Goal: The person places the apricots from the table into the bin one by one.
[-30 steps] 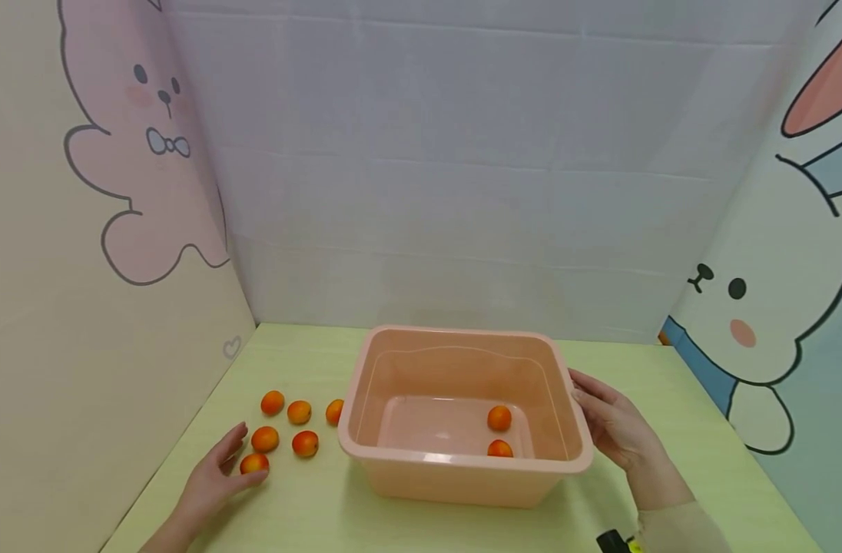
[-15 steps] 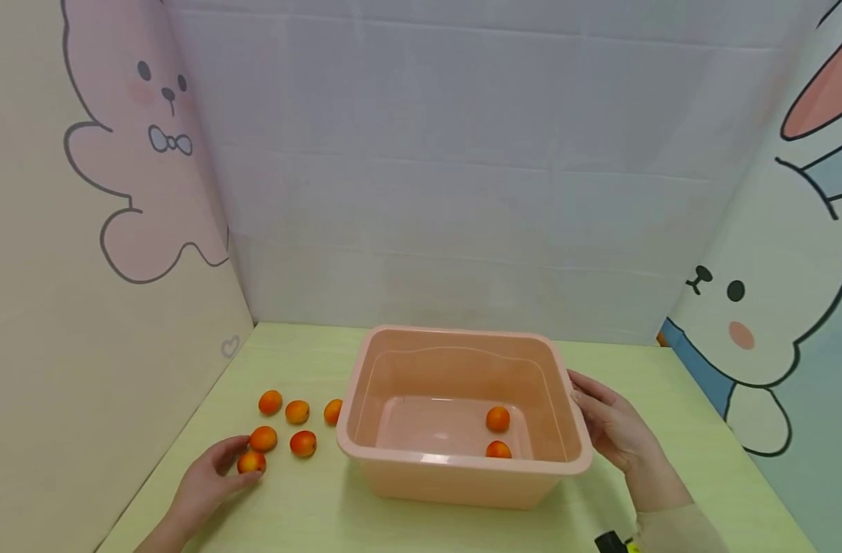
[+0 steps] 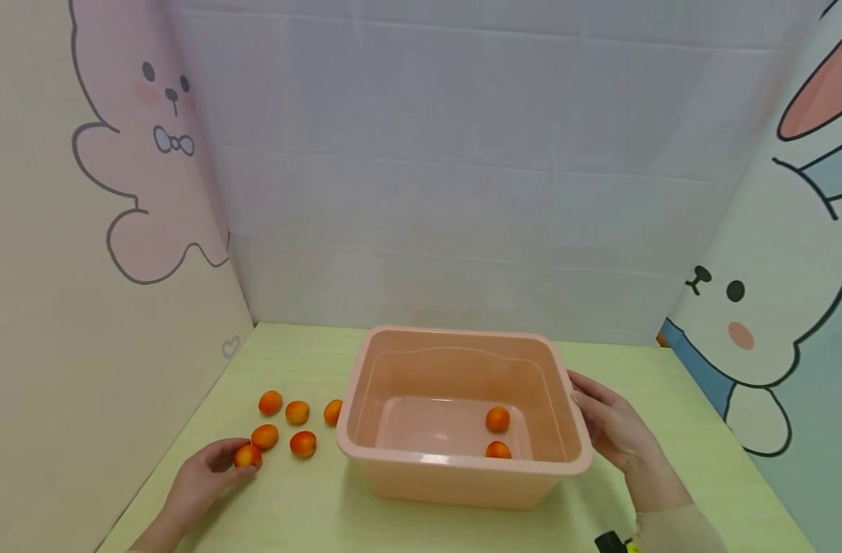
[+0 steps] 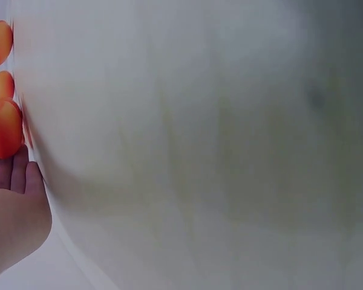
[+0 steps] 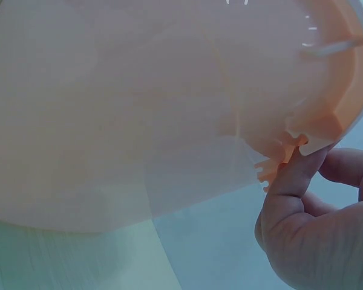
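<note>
To the left of the pink bin (image 3: 462, 481), the left hand (image 3: 198, 480) pinches one orange fruit (image 3: 247, 456); the right hand (image 3: 618, 428) grips the bin.

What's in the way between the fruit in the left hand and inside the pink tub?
The left side of the tub stands up between them. A loose fruit sits right beside the held fruit, and another fruit lies nearer the tub. Nothing visible covers the tub's open top, so lifting over the side looks clear.
</note>
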Tool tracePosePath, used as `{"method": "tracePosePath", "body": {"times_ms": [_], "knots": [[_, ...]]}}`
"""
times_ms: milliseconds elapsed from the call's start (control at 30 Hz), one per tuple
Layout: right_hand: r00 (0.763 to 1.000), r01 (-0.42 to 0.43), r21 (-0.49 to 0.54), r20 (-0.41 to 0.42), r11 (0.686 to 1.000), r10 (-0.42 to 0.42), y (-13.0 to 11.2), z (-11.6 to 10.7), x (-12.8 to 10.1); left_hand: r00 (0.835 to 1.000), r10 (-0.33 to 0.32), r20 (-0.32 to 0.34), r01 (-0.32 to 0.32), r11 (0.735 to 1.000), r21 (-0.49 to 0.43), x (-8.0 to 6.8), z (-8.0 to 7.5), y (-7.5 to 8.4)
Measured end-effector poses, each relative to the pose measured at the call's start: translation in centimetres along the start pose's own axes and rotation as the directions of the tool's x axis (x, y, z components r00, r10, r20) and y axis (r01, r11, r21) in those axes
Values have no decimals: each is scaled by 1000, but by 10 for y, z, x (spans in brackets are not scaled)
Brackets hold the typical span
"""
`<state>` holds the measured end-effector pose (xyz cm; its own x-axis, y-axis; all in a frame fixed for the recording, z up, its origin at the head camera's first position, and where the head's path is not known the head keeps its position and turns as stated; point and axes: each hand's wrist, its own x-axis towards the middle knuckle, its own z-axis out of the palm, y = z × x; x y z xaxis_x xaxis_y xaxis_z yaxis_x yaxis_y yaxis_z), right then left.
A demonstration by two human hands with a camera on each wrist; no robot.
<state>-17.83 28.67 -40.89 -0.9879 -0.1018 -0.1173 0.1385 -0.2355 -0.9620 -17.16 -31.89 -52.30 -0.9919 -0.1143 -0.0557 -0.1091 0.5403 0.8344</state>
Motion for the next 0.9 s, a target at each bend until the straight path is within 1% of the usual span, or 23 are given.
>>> {"method": "tracePosePath", "body": {"times_ms": [167,333,433,533,733,900], "knots": [[1000,4,6,12,1000,-4,-1,0,0,1000,0,-28,-3,995,-102,0,-3,0],[1000,-1,6,12,1000,1,-1,0,-1,999,-5,-32,1,992,-127,1,-7,2],[1000,-17,5,2,1000,17,-2,1,-1,999,6,-32,-10,991,-130,4,-9,6],[1000,-26,-3,-12,1000,26,-1,1,-1,999,30,-42,-36,990,-139,7,-12,13],[1000,-10,-19,6,1000,10,-1,0,0,995,91,-45,-97,984,-151,16,-17,32],[1000,-17,-20,1,1000,17,-2,0,1,987,155,-42,-160,973,-165,24,-17,50]]}}
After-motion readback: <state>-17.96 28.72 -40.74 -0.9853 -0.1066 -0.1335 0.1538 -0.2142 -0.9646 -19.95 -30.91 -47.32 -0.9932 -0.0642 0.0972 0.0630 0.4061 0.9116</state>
